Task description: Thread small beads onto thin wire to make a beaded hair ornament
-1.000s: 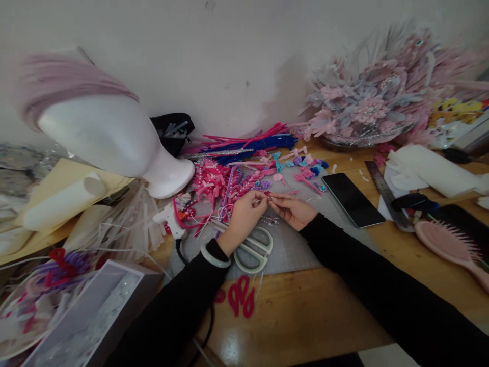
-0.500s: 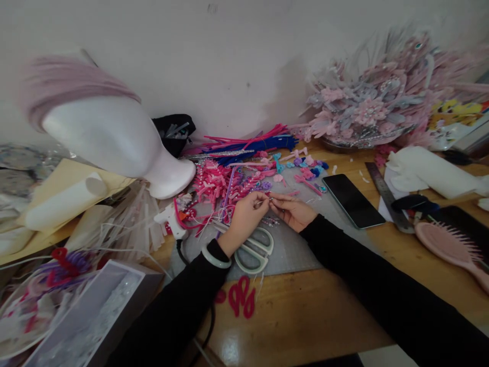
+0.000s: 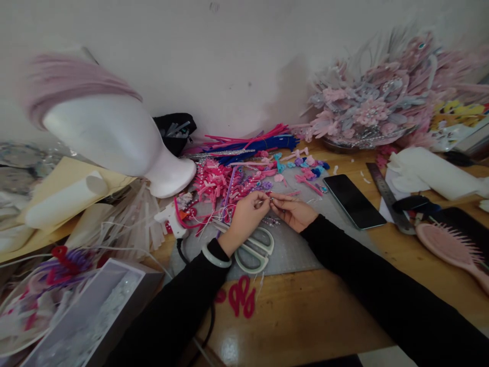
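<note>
My left hand (image 3: 248,216) and my right hand (image 3: 294,211) meet over the grey mat (image 3: 298,255), fingertips pinched together around a tiny dark red piece (image 3: 269,195) that is too small to make out fully. Scissors with pale green handles (image 3: 263,255) lie under my left wrist, their blades partly hidden. Behind the hands is a heap of pink fuzzy pieces (image 3: 214,183). Crimson loops (image 3: 242,298) rest on the wood near the front edge. A white glue gun (image 3: 171,221) is left of my left hand.
A white mannequin head (image 3: 110,137) leans at the left. A lilac box (image 3: 91,316) stands front left. To the right are a phone (image 3: 354,201), a metal ruler (image 3: 387,199) and a pink brush (image 3: 446,244). A pink flower arrangement (image 3: 370,112) stands behind.
</note>
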Tool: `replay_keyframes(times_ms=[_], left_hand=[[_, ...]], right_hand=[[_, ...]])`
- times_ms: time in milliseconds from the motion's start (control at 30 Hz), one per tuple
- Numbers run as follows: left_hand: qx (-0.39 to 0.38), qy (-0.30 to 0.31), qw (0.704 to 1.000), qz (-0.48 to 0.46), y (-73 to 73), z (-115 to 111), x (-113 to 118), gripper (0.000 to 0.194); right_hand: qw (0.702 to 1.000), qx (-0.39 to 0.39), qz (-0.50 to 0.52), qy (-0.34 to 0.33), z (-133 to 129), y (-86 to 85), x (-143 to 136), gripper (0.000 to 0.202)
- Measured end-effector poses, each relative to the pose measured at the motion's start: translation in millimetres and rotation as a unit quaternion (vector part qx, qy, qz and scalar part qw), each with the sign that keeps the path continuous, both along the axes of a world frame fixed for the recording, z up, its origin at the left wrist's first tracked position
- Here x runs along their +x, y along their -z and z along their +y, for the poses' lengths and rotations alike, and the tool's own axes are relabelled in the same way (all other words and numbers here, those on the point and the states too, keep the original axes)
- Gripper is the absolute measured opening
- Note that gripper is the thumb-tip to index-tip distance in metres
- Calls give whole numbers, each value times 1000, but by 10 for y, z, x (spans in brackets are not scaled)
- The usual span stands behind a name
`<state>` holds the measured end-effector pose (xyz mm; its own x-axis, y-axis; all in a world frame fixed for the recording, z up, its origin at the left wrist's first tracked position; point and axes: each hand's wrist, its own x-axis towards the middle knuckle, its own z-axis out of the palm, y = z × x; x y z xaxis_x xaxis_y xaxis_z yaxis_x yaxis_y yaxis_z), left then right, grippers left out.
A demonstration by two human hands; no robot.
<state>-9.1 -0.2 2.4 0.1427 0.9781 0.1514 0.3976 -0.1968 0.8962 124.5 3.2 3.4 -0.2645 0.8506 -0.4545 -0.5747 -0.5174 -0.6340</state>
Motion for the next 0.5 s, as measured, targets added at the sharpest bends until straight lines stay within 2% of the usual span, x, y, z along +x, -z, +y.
replay_keyframes(times_ms=[500], left_hand=[[-9,6,1000,3,5,0,-5,13]], right_hand=[[1000,7,14,-7,11,20,0,22]])
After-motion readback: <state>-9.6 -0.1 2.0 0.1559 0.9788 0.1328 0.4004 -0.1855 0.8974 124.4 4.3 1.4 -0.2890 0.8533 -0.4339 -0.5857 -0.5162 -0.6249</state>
